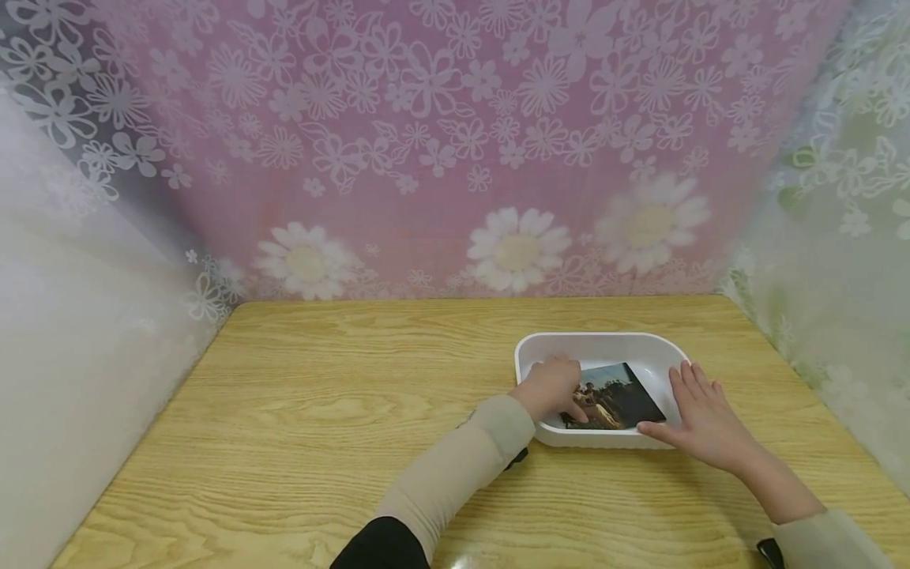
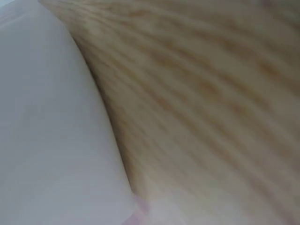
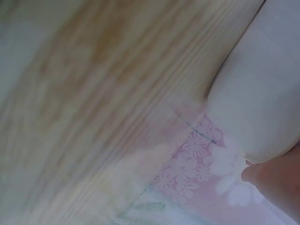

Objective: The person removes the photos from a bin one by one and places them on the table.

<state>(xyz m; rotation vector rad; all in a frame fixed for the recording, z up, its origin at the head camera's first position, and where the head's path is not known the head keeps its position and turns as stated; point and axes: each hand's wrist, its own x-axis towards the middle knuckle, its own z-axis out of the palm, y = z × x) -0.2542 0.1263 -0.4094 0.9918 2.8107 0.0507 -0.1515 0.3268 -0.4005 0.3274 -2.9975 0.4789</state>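
A white basin (image 1: 603, 438) with rounded corners stands on the table, and a picture card (image 1: 617, 395) with a dark right side lies aslant inside it. My left hand (image 1: 550, 387) reaches over the basin's left side, its thumb over the card's left part. The other left fingers are mostly hidden, so I cannot tell whether they pinch the card. My right hand (image 1: 711, 427) rests on the basin's right end, fingers extended along the rim, thumb at the front edge. In the right wrist view a fingertip (image 3: 255, 174) shows beside the basin's outer wall (image 3: 262, 93).
The wood-grain table (image 1: 341, 395) extends to the left of the basin. A pink flowered curtain (image 1: 426, 158) hangs behind its back edge, with pale sheets (image 1: 78, 316) along both sides. In the left wrist view the basin's wall (image 2: 51, 122) fills the left part.
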